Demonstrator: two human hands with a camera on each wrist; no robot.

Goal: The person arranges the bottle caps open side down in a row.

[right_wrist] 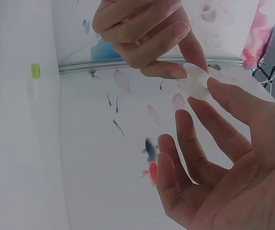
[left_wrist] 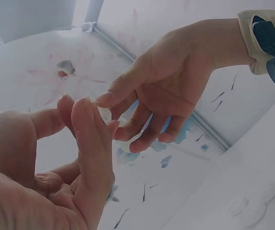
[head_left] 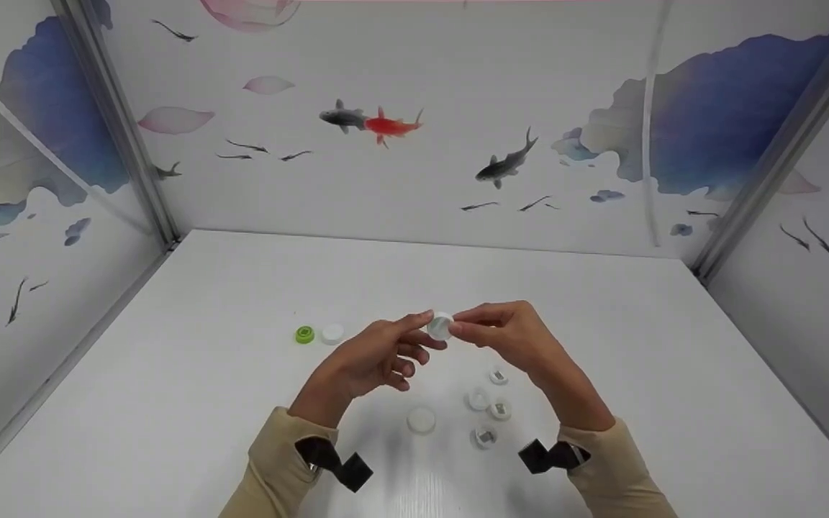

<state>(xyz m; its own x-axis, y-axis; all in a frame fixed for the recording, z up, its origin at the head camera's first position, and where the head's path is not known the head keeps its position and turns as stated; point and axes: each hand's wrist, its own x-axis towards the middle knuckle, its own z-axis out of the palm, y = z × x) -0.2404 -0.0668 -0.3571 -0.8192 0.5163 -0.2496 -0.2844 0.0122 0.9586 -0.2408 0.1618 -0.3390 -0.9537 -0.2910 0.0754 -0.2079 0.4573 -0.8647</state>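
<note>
- At far left on the table (head_left: 227, 288), a green cap (head_left: 304, 334) lies just beside a white lid (head_left: 332, 333). These two appear set apart from the rest; you cannot tell whether they are finished or waiting.
- Your left hand (head_left: 386, 352) pinches the edge of the held white cap between thumb and forefinger; its other fingers bend loosely and hold nothing.
- Nearer you on the table, a round white disc (head_left: 421, 420) lies unattended.
- The white cap (head_left: 440, 326) is raised off the table between your two hands. Judge this piece as mid-step: both hands engage it, and whether a part is joined to it cannot be told.
- To the right, four small white pieces (head_left: 500, 409) lie loose in a group, some with grey centres. These and the disc probably remain to be handled.
- Your right hand (head_left: 508, 331) pinches the cap's right edge between thumb and forefinger, remaining fingers bent.
</note>
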